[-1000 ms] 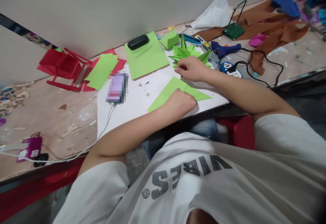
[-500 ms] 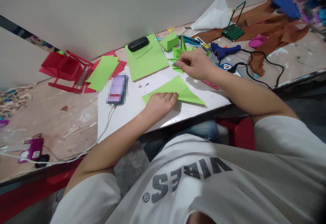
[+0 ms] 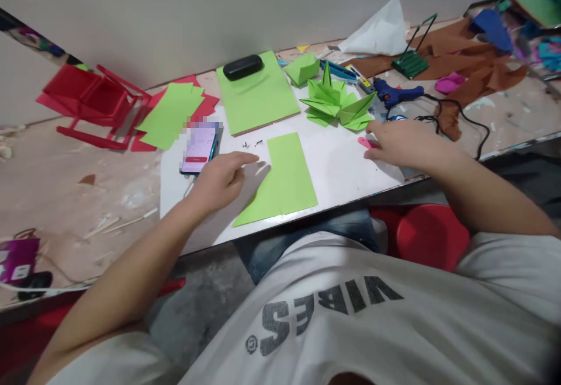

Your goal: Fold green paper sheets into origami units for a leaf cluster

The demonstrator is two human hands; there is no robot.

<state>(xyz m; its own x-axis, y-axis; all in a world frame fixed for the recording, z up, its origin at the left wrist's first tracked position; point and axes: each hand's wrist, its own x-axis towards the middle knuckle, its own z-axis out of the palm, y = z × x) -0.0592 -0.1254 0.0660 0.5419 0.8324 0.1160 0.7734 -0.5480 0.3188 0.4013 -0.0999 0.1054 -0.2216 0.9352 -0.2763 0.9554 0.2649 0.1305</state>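
Note:
A light green sheet of paper (image 3: 289, 177) lies on the white board in front of me, its left side running to a slanted point. My left hand (image 3: 219, 180) is just left of it, index finger stretched out and the others loosely curled, with nothing visible in it. To the right, my right hand (image 3: 401, 142) reaches down with thumb and index finger apart around a small pink tool (image 3: 363, 142), possibly a cutter; most of it is hidden under the hand. Close beyond that hand stands a folded green paper piece (image 3: 335, 101) with pointed petals.
A phone (image 3: 199, 148) lies left of my left hand. Behind are a green-topped pad (image 3: 258, 101) with a black case (image 3: 243, 68), and a folded green paper (image 3: 302, 69). A blue glue gun (image 3: 397, 93) with a cord lies right. A red miniature chair (image 3: 99, 104) lies far left.
The green sheet has turned and come nearer the board's front edge. My left hand has left it and moved left; my right hand has moved from the folded piece rightward and down to the pink tool.

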